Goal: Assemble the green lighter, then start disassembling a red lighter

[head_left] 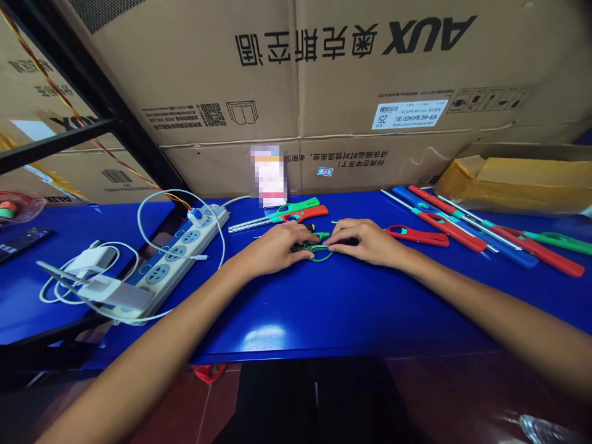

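Near the middle of the blue table (277, 308), my left hand (283, 248) is closed on a thin green wire loop (320, 258). From the other side, my right hand (361, 242) pinches the same loop, its fingertips close to those of the left. A small green piece (322, 235) shows just behind the fingertips, with a black and yellow tip by the left fingers. Behind my left hand lie a green lighter (300, 206) and an orange-red lighter (308, 214) with long metal stems. A red lighter (419, 236) lies just beyond my right hand.
Several long lighters (481, 231) lie in a pile at the right, before an open cardboard box (518, 179). A white power strip (185, 253) with plugs and cables stands left. A large carton (300, 80) rises behind, with a small blurred pack (269, 179) against it.
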Available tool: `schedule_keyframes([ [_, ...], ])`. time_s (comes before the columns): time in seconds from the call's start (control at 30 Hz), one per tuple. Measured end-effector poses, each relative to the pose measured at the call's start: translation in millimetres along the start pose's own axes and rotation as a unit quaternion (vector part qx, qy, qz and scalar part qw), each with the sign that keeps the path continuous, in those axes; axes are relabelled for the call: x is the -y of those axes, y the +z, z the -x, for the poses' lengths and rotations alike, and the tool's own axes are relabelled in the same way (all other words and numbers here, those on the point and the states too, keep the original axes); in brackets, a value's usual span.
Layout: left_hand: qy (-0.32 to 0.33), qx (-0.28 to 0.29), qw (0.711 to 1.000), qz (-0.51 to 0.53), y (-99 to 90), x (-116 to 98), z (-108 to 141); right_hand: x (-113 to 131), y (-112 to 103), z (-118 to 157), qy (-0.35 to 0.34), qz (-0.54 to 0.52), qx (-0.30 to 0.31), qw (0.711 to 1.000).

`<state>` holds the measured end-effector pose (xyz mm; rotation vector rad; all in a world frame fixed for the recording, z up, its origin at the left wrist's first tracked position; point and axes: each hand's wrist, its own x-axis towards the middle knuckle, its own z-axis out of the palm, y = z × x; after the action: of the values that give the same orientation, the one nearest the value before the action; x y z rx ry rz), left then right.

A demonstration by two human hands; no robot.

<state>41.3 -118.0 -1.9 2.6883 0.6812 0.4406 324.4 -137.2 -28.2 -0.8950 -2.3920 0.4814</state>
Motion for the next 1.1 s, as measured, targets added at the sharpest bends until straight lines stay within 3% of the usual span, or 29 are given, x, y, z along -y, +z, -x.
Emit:
schedule_keyframes([
  [0.43, 0.009, 0.008, 1.000, -0.017, -18.0, 1, 4, 18, -7, 3, -0.032, 0.154, 0.028, 0.987],
  [0.7, 0.004, 0.041, 0.999, 0.000, -21.9, -2, 5, 11, -6, 1, -0.005, 0.045, -0.001, 0.999],
  [1.1, -0.014, 0.059, 0.998, -0.001, -28.3, 2, 7, 13, -10, 0, -0.013, 0.041, 0.042, 0.998],
])
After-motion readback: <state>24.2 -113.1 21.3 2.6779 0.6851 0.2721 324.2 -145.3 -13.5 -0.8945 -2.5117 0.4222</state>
